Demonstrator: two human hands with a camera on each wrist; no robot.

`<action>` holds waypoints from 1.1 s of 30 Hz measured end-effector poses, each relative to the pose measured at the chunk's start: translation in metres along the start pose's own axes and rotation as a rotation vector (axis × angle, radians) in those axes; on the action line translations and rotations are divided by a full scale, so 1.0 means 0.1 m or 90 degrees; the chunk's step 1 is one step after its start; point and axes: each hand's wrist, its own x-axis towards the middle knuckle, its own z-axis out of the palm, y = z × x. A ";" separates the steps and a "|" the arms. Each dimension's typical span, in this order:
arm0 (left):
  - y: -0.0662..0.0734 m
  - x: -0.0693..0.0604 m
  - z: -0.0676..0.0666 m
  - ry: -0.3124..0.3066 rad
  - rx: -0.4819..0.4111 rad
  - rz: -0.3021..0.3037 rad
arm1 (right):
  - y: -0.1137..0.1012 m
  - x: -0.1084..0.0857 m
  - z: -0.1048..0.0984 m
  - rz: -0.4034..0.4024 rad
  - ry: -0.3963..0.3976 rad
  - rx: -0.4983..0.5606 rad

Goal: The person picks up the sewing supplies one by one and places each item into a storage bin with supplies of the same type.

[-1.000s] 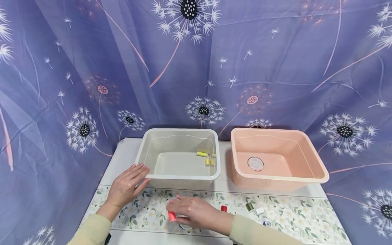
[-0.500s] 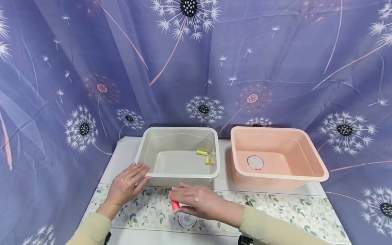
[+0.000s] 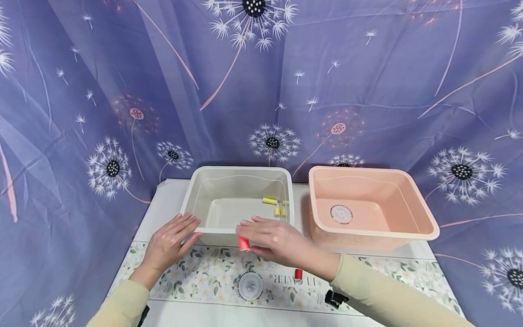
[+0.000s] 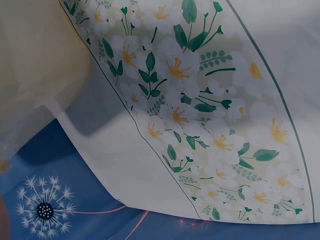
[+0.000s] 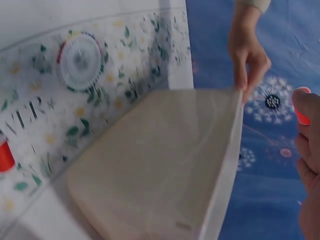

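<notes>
Pinching red spool (image 3: 244, 244) near grey bin (image 3: 237, 187)

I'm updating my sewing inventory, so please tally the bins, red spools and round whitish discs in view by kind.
Bins: 2 (grey bin, pink bin)
Red spools: 2 (held spool in the right hand, loose spool on the table)
Round whitish discs: 2 (table disc, binned disc)
Total: 6

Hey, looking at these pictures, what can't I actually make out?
Head view: part of the held red spool, hidden by the right hand's fingers.
Head view: the exact number of yellow spools; too small, and some patches may be reflections.
Right wrist view: inside the grey bin, hidden by its own wall.
Right wrist view: the second red spool, cut off by the left edge.
</notes>
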 end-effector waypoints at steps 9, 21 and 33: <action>-0.01 0.00 0.01 -0.004 0.001 -0.003 | 0.26 0.09 -0.21 0.037 0.000 -0.009; 0.00 0.01 0.00 0.007 -0.006 -0.003 | 0.60 0.26 -0.30 0.076 -0.034 0.010; 0.00 0.00 -0.01 0.002 -0.002 -0.002 | 0.84 0.41 -0.27 0.083 -0.080 0.045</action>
